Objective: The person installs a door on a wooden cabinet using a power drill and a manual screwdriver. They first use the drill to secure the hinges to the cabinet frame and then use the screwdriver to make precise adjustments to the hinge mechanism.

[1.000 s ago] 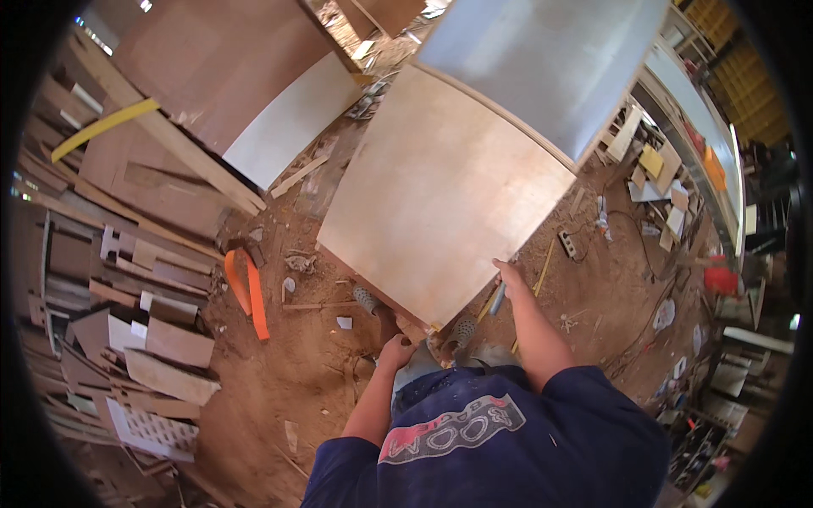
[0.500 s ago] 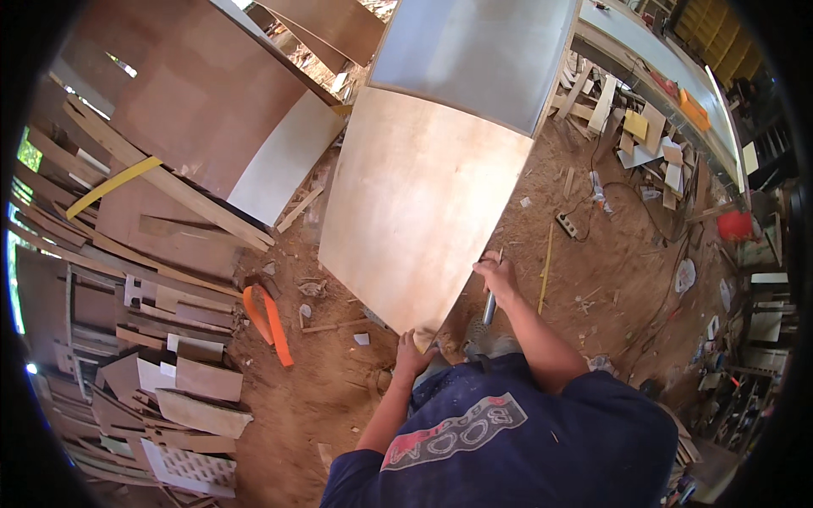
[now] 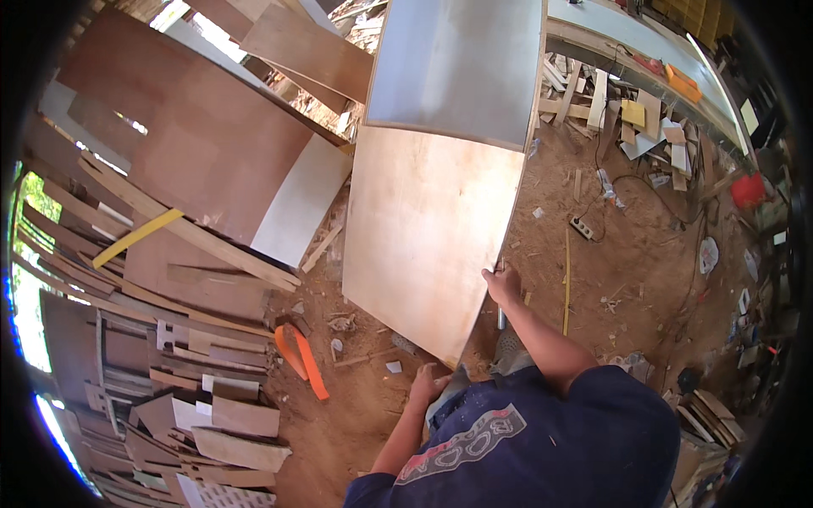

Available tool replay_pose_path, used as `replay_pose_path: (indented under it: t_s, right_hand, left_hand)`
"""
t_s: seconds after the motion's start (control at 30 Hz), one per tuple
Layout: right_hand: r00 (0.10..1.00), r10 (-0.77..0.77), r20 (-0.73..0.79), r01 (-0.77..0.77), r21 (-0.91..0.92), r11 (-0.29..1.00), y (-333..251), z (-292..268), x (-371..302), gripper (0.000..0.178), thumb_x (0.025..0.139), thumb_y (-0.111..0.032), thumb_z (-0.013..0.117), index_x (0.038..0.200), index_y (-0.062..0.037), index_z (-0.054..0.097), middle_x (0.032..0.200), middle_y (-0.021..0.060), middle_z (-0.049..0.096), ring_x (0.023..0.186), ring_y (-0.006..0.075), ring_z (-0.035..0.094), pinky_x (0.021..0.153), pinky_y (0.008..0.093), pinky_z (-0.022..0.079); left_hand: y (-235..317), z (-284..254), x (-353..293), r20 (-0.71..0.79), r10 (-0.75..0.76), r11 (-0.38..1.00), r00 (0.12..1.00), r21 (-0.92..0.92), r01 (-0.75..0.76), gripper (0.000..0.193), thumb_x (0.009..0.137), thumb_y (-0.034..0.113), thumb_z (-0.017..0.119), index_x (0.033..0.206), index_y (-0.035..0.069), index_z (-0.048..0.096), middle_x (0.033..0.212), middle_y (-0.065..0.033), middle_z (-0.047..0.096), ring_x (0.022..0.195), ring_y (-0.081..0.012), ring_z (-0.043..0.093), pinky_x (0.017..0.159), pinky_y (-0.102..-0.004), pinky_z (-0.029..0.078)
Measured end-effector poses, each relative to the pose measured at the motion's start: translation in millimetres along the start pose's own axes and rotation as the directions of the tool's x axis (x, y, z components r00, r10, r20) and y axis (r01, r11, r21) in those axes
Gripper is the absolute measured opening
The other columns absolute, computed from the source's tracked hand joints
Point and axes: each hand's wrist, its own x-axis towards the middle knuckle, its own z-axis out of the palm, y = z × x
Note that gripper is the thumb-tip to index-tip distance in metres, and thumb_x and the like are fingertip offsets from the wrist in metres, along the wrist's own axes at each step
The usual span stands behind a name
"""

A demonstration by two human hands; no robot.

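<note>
A pale plywood sheet [image 3: 423, 229] slopes away in front of me, its near corner close to my legs. My right hand [image 3: 505, 282] is closed at its right edge, the thumb against the sheet. Below that hand shows the end of a silver cylindrical tool [image 3: 500, 318], whose kind I cannot make out. My left hand [image 3: 430, 385] lies just below the near corner, by my leg, with its fingers bent; whether they touch the sheet is hidden. At the plywood's far end is a glossy blue-grey panel [image 3: 461, 72].
Brown boards [image 3: 212, 152] and stacked offcuts [image 3: 246, 415] fill the left. An orange strap [image 3: 305, 364] lies on the dirt floor. To the right are a power strip [image 3: 582, 228], a yellow strip [image 3: 566, 284], scrap wood [image 3: 652, 127] and a long bench [image 3: 644, 38].
My left hand has slipped from the sheet's near corner to just below it. The right hand stays at the right edge. The whole view has shifted.
</note>
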Motion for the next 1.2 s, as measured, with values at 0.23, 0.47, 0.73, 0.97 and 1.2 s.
replay_pose_path:
  t_s: [0.23,0.47,0.73,0.97,1.2]
  right_hand:
    - [0.985,0.103,-0.138,-0.122,-0.141,0.982,56,28,74,0.070,0.078,-0.039,0.081,0.129,0.0046,0.064,0.114,0.0312,0.071,0.110,0.0445,0.069,0.095,0.0482,0.056]
    - [0.982,0.190,0.008,-0.181,-0.266,0.947,62,33,96,0.071,0.084,-0.044,0.076,0.132,0.0066,0.061,0.119,0.0312,0.070,0.111,0.0449,0.068,0.096,0.0488,0.056]
    - [0.944,0.292,-0.153,-0.323,-0.263,0.909,61,31,109,0.053,0.096,-0.052,0.065,0.101,-0.0007,0.075,0.091,0.0289,0.073,0.092,0.0444,0.073,0.081,0.0542,0.056]
    - [0.961,0.251,-0.115,-0.274,-0.290,0.917,57,29,107,0.054,0.097,-0.056,0.063,0.096,-0.0027,0.076,0.093,0.0263,0.074,0.093,0.0454,0.072,0.080,0.0535,0.056]
    - [0.976,0.147,-0.163,-0.189,-0.282,0.940,74,18,109,0.058,0.097,-0.056,0.063,0.094,0.0010,0.075,0.093,0.0289,0.073,0.092,0.0459,0.072,0.079,0.0529,0.056]
  left_hand:
    - [-18,2,-2,0.095,-0.078,0.994,0.992,0.082,0.071,0.071,0.086,0.051,0.077,0.136,0.003,0.061,0.132,-0.0264,0.064,0.127,-0.0422,0.059,0.106,-0.0477,0.050]
    - [-39,-25,10,0.169,-0.131,0.990,0.977,0.076,0.120,0.066,0.087,0.050,0.076,0.131,0.002,0.065,0.122,-0.0258,0.070,0.119,-0.0427,0.064,0.103,-0.0474,0.051]
    - [-72,-45,70,0.226,-0.161,0.977,0.961,0.175,0.122,0.074,0.086,0.058,0.073,0.129,-0.001,0.065,0.127,-0.0258,0.069,0.119,-0.0424,0.066,0.103,-0.0486,0.051]
    - [-84,-59,101,0.137,-0.140,0.987,0.981,0.100,0.127,0.073,0.087,0.056,0.074,0.132,-0.001,0.063,0.126,-0.0242,0.070,0.117,-0.0401,0.067,0.101,-0.0476,0.053]
    - [-47,-65,104,0.189,-0.161,0.986,0.969,0.069,0.151,0.069,0.088,0.052,0.075,0.132,0.000,0.063,0.125,-0.0236,0.071,0.115,-0.0383,0.069,0.099,-0.0459,0.055]
